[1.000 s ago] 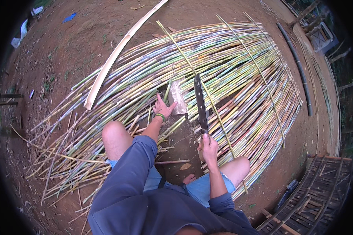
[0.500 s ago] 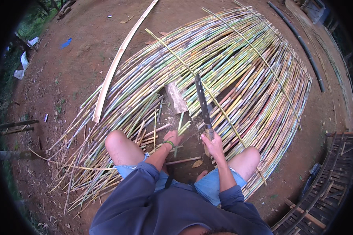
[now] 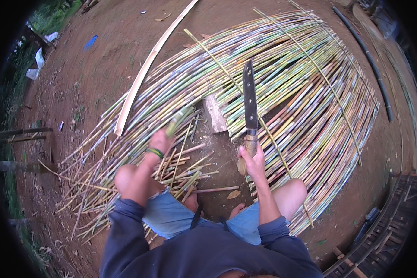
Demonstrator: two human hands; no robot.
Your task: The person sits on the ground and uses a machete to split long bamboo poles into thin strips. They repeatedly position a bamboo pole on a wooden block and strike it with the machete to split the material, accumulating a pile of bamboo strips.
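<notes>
My left hand (image 3: 162, 140), blurred by motion, is closed around short green cane pieces (image 3: 180, 119) over the left part of the laid-out canes. In my right hand (image 3: 254, 162) is the wooden handle of a machete (image 3: 250, 97). Its dark blade, with several holes along it, points up and away from me. Between the two hands, a little farther off, lies a pale wooden block (image 3: 215, 116) beside the cane ends. Cut cane pieces (image 3: 190, 178) are heaped by my left foot.
Long thin canes (image 3: 306, 106) fan out across the dirt ground, with thin poles (image 3: 310, 69) laid crosswise over them. A split bamboo strip (image 3: 143, 74) lies at the left. A dark pipe-like pole (image 3: 366, 60) is at far right, and a slatted bamboo structure (image 3: 384, 231) at near right.
My left hand has swung left and away from me with the green cane pieces, off the spot near the block. The machete has risen slightly, its blade more upright and its flat side showing more.
</notes>
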